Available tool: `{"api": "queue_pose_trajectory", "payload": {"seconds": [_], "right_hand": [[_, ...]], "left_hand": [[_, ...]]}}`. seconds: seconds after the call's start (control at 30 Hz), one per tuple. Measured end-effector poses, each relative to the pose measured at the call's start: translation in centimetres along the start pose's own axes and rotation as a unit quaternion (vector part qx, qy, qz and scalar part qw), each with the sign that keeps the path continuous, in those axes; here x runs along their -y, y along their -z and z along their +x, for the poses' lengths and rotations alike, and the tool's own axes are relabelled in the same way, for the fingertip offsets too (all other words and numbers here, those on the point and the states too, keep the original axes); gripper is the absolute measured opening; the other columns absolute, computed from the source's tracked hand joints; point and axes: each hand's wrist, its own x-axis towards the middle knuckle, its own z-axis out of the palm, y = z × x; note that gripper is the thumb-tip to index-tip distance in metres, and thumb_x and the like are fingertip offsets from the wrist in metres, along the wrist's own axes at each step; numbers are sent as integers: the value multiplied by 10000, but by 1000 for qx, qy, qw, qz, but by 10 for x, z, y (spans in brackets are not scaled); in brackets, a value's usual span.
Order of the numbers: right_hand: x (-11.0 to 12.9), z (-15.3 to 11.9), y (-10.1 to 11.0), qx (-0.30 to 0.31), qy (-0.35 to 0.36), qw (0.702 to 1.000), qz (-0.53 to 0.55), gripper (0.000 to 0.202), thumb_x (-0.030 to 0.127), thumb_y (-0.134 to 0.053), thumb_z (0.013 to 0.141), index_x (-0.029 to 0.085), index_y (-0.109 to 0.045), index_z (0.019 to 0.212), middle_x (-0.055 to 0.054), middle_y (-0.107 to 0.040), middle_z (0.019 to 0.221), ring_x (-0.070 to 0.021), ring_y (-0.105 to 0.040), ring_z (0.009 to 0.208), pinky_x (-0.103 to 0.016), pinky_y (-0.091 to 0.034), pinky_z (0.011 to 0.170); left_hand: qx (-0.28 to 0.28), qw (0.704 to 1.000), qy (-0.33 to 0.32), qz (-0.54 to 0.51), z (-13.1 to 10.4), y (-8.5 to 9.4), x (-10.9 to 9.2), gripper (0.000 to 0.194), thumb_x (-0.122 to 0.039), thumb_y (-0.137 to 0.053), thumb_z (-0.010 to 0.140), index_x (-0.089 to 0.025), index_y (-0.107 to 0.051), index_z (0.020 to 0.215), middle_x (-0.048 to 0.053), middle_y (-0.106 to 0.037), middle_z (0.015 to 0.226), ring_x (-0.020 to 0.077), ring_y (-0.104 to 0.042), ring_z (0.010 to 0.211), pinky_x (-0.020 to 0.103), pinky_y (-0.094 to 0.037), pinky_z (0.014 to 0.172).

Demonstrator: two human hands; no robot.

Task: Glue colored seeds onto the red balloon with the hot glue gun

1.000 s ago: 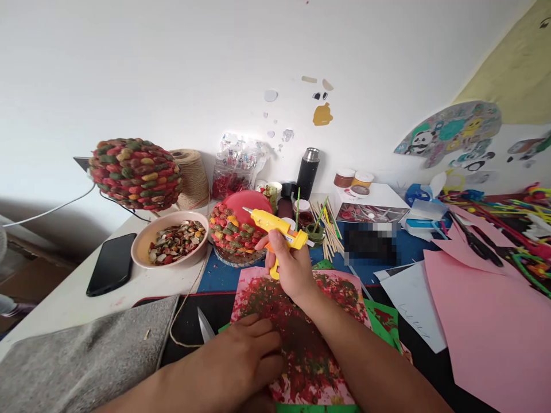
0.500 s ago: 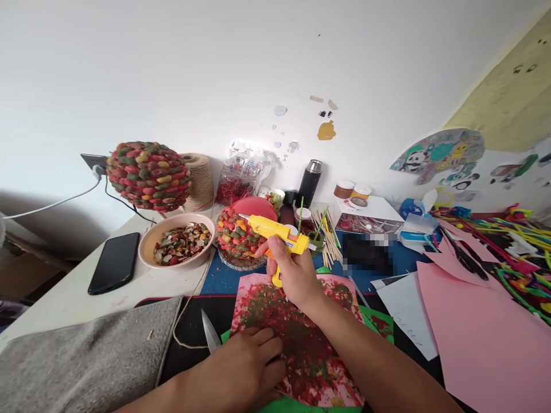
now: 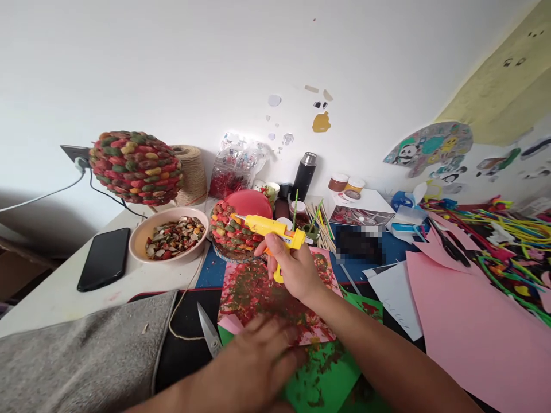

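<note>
My right hand [image 3: 297,269] is wrapped round a yellow hot glue gun [image 3: 271,228], its nozzle pointing left in front of the half-covered red ball [image 3: 235,229]. Motion smears my left hand [image 3: 258,355], which lies low over the near edge of a pink paper sheet [image 3: 275,287] blotched with red, green and brown paint. Whether its fingers grip the sheet cannot be told. Under that sheet, a green sheet [image 3: 327,378] with similar paint shows. The scissors [image 3: 209,332] lie partly hidden just left of my left hand.
A ball covered in coloured shells [image 3: 135,169] stands at the back left by a twine spool [image 3: 189,175]. Near them are a bowl of shells [image 3: 140,255] and a black phone [image 3: 103,259]. Pink paper [image 3: 465,321], black-handled scissors [image 3: 450,246] and bright craft stems [image 3: 516,229] spread out rightward.
The painted pink sheet has shifted away from me, baring more of the green sheet beneath. My left hand has moved and blurred. My right hand still holds the glue gun; the view has turned slightly.
</note>
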Motion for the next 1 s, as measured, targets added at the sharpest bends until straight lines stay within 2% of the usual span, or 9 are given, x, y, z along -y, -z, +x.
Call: {"api": "queue_pose_trajectory", "payload": {"seconds": [0.07, 0.13, 0.23, 0.33, 0.4, 0.6, 0.7, 0.87, 1.0], "right_hand": [[-1, 1, 1, 1, -7, 1000, 5, 683, 848, -651, 954, 197, -788, 796, 57, -538, 482, -127, -550, 413, -253, -428, 464], [1, 1, 1, 5, -10, 1000, 7, 693, 853, -643, 954, 196, -786, 787, 53, -545, 479, -131, -555, 412, -258, -433, 462], [5, -2, 1, 14, -8, 1000, -2, 693, 842, -624, 975, 194, -793, 794, 46, -564, 501, -128, -567, 420, -260, -446, 476], [7, -8, 2, 20, -7, 1000, -12, 700, 856, -613, 971, 197, -793, 819, 39, -601, 543, -121, -571, 426, -252, -449, 475], [6, -12, 2, 18, -12, 1000, -21, 721, 880, -607, 955, 196, -789, 816, 37, -605, 545, -121, -570, 425, -247, -444, 471], [7, -18, 1, 20, -12, 999, -38, 707, 842, -589, 992, 189, -803, 826, 51, -538, 483, -134, -569, 438, -248, -448, 490], [9, -19, 1, 25, -3, 999, -40, 679, 811, -596, 1008, 191, -812, 833, 48, -541, 492, -138, -572, 453, -248, -444, 489], [8, -19, -1, 31, -13, 999, -35, 706, 842, -589, 993, 189, -814, 845, 44, -552, 502, -135, -563, 447, -257, -443, 493], [10, -19, -3, 40, -18, 998, -44, 724, 871, -578, 981, 196, -805, 848, 42, -557, 508, -136, -550, 472, -266, -440, 518]], "left_hand": [[-65, 992, -76, 76, 0, -17, -20, 374, -422, -715, 1067, -292, -693, 1417, 29, -774, 1435, 234, -666, 1320, 405, -533, 1151], [-91, 978, -121, 144, -2, -40, -33, 386, -407, -672, 1098, -361, -664, 1482, -22, -727, 1517, 220, -634, 1383, 430, -520, 1194], [-59, 962, -151, 219, -9, -69, -45, 443, -417, -635, 1108, -455, -610, 1549, -77, -613, 1658, 220, -583, 1482, 441, -581, 1163], [54, 926, -227, 295, -16, -81, -54, 459, -382, -682, 1040, -533, -678, 1473, -142, -517, 1727, 249, -414, 1652, 527, -628, 1141], [79, 919, -233, 307, -18, -82, -59, 460, -384, -717, 1004, -542, -714, 1435, -137, -526, 1722, 268, -364, 1680, 561, -631, 1129], [-44, 959, -131, 247, -4, -73, -54, 334, -370, -534, 1142, -354, -759, 1388, -42, -752, 1505, 229, -677, 1359, 443, -643, 980], [-22, 973, -89, 212, 2, -62, -50, 361, -390, -487, 1162, -265, -785, 1324, 28, -791, 1444, 260, -702, 1326, 459, -603, 1007], [-18, 973, -99, 208, 12, -50, -49, 338, -357, -531, 1145, -278, -770, 1370, 27, -799, 1424, 246, -716, 1276, 436, -568, 992], [23, 980, 3, 197, 26, -43, -36, 414, -388, -543, 1130, -218, -738, 1453, 124, -789, 1417, 306, -702, 1307, 502, -529, 1060]]}}
